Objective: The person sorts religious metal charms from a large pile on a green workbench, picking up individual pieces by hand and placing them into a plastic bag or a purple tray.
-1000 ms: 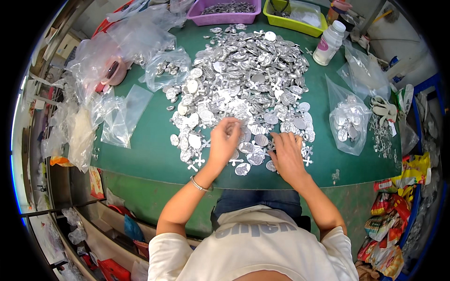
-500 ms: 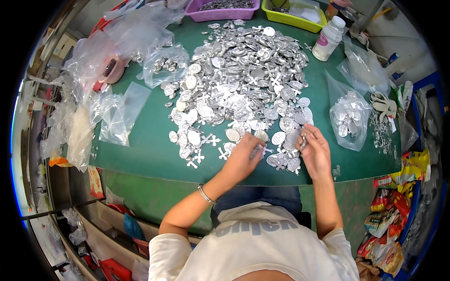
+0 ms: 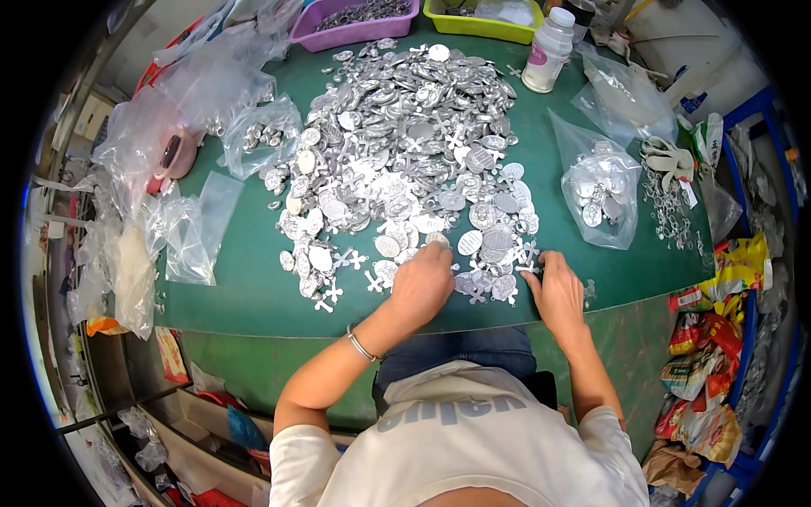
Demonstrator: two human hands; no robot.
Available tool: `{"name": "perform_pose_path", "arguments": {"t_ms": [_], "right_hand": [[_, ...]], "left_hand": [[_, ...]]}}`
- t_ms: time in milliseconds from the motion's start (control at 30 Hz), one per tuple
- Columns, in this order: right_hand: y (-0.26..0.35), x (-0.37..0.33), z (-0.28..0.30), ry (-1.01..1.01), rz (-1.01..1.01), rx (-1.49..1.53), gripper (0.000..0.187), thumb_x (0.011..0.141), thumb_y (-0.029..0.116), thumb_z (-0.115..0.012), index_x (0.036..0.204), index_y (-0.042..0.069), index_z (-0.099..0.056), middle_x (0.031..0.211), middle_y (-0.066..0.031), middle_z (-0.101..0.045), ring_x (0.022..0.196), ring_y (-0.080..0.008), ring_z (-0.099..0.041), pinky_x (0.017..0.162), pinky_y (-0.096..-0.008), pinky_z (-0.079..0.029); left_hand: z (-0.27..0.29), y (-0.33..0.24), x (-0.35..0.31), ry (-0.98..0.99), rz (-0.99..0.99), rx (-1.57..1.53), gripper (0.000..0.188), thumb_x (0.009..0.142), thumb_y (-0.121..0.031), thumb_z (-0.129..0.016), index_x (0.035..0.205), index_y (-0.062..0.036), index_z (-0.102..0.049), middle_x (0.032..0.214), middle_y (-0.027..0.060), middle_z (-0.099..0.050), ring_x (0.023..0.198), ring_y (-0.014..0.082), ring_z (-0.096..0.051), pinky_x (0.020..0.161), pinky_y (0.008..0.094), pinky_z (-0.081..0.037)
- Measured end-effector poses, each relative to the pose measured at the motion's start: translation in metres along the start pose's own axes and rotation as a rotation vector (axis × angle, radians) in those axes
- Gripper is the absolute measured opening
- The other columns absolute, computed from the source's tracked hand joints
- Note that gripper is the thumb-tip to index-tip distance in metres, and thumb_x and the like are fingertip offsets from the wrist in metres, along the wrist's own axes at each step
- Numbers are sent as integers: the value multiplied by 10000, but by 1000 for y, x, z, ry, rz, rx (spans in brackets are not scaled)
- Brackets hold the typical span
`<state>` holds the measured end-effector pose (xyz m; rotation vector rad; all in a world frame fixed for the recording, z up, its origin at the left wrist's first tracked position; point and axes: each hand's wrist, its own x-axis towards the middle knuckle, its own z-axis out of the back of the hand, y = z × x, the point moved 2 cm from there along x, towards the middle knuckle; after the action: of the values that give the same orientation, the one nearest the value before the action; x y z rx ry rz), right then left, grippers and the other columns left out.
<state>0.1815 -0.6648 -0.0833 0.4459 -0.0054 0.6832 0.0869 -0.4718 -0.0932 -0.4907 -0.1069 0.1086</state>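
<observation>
A big heap of silver oval medals point(image 3: 397, 135), mixed with small metal crosses, covers the middle of the green table. My left hand point(image 3: 425, 283), with a bangle on its wrist, is bent over the heap's near edge. Its fingers curl down among the medals; what they hold is hidden. To the right, my right hand point(image 3: 559, 291) rests at the table's near side, thumb and forefinger apart, with nothing visible between them. Its fingertips are beside a small group of medals point(image 3: 497, 241) and crosses. A few loose crosses point(image 3: 333, 292) lie left of my left hand.
A clear bag of medals point(image 3: 601, 190) lies at right, near a pile of small chains point(image 3: 672, 207). Purple point(image 3: 355, 32) and yellow-green point(image 3: 481, 27) trays and a white bottle point(image 3: 547, 51) stand at the back. Plastic bags point(image 3: 203, 228) crowd the left.
The view has shifted, so the table sits further left. My right hand has let go of the small metal pieces and parted its fingers. My left hand has turned down onto the medals.
</observation>
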Motion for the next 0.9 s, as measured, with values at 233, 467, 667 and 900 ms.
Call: {"name": "perform_pose_path", "arguments": {"t_ms": [233, 467, 667, 900], "right_hand": [[-5, 0, 6, 42, 17, -2, 306, 742, 170, -653, 920, -9, -480, 839, -158, -529, 708, -340, -547, 633, -407, -437], [-5, 13, 5, 104, 43, 8, 326, 736, 183, -659, 954, 19, -480, 843, -154, -537, 709, -345, -546, 658, -404, -425], [-18, 17, 1, 19, 160, -2, 158, 770, 132, -597, 870, 33, -526, 791, -130, -533, 655, -344, -509, 599, -410, -404], [-51, 16, 0, 108, -433, 1639, 278, 877, 246, -452, 762, 7, -538, 661, -60, -505, 465, -117, -404, 374, -227, -254]], "left_hand": [[3, 8, 6, -12, 515, -1780, 87, 781, -99, -467, 824, -30, -500, 819, 65, -511, 696, 144, -476, 528, 238, -378], [-4, -12, 11, 44, 633, -1282, 93, 791, -88, -560, 862, -31, -541, 741, 8, -504, 581, 129, -434, 509, 239, -358], [-10, -44, 17, -47, -1, -247, 241, 750, -167, -639, 946, -58, -549, 793, 138, -540, 677, 346, -557, 543, 406, -443], [-13, -37, 13, -112, 49, -139, 207, 763, -134, -604, 930, -44, -521, 808, 134, -536, 648, 337, -558, 529, 415, -443]]}}
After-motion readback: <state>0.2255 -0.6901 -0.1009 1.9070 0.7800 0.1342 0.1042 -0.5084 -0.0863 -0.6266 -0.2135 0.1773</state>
